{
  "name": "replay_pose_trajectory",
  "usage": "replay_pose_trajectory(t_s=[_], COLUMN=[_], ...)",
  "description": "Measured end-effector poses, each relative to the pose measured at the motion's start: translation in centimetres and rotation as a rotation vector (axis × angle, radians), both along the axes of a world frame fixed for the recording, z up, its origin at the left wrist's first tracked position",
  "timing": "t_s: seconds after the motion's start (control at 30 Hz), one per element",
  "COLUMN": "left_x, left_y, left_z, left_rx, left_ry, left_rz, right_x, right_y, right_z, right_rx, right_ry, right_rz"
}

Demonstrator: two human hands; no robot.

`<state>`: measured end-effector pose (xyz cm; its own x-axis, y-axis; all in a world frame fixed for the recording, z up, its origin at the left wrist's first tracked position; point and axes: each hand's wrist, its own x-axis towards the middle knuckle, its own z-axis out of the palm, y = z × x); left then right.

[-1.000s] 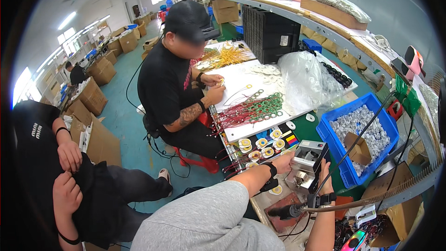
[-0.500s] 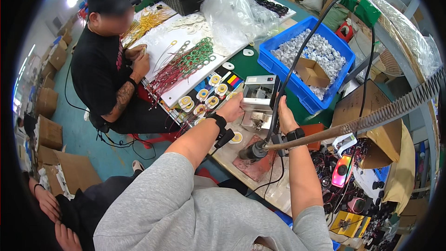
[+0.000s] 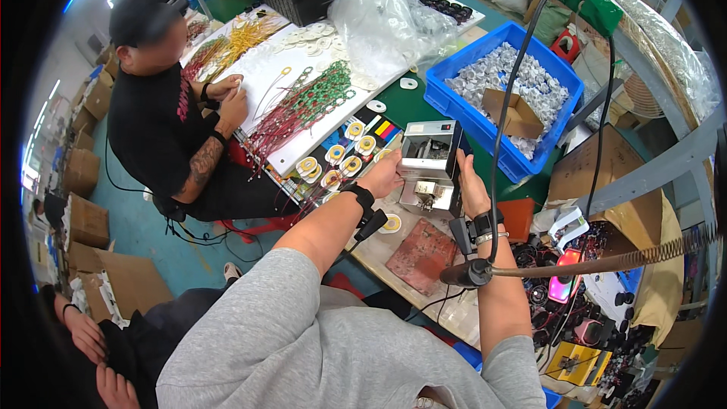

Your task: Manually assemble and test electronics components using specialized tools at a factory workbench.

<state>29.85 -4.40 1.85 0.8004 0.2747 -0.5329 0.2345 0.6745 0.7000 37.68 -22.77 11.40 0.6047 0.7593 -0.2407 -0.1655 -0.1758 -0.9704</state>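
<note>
Between the left hand (image 3: 381,175) and right hand (image 3: 473,189) sits a silver-and-black boxy metal device (image 3: 429,163). Far right is a blue rectangular plastic crate (image 3: 475,132), white plastic pieces (image 3: 492,72) inside. Left lie round white-and-yellow discs (image 3: 353,165); beyond, red-and-green wires (image 3: 291,115) on a flat white board (image 3: 307,142). Nearer lies a reddish square plate (image 3: 422,255).

**Wide head-worn view, looking down at both hands**

One fisheye camera looks down and forward from the wearer's head. The grey shirt (image 3: 318,333) fills the near lower edge; the forearms lead up to the left hand (image 3: 382,176) and right hand (image 3: 473,189), near, on either side of a metal box (image 3: 429,163). Beyond the grip lie a blue bin (image 3: 469,127), rightward, and a distant room, far left. Edges curve toward a dark rim.
</note>
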Motion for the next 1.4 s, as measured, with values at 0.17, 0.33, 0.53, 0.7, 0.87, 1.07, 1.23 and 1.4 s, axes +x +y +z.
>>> replay_pose_trajectory(t_s=[0.17, 0.33, 0.53, 0.7, 0.87, 1.07, 1.23, 1.4], left_x=[-0.1, 0.5, 3.8, 4.8, 4.0, 3.7, 5.2, 3.6], left_y=[-0.1, -0.7, -5.9, -6.1, -6.1, -7.4, -6.2, -6.9], left_z=[0.7, 0.5, 1.1, 2.0, 1.9, 2.2, 1.7, 3.8], left_rx=[0.004, 0.045, 0.881, 0.868, 0.733, 0.658, 0.741, 0.571], left_ry=[-0.026, -0.001, -0.144, -0.027, -0.092, -0.137, -0.141, -0.134], left_rz=[-0.036, -0.045, -0.134, -0.253, -0.238, -0.297, -0.35, -0.401], right_x=[1.4, 1.8, 2.7, 2.2, 2.0, 1.5, 1.2, -0.7], right_y=[0.0, 0.0, -5.4, -5.7, -6.3, -6.9, -6.2, -9.5], right_z=[-2.3, -2.4, -7.7, -6.3, -9.4, -9.9, -5.9, -5.0], right_rx=[-0.003, 0.138, 0.417, 0.087, 0.17, 0.141, 0.026, -0.083], right_ry=[-0.044, 0.357, 0.341, 0.413, 0.252, 0.038, 0.236, -0.099], right_rz=[-0.013, 0.035, -0.262, -0.449, -0.451, -0.518, -0.595, -0.669])
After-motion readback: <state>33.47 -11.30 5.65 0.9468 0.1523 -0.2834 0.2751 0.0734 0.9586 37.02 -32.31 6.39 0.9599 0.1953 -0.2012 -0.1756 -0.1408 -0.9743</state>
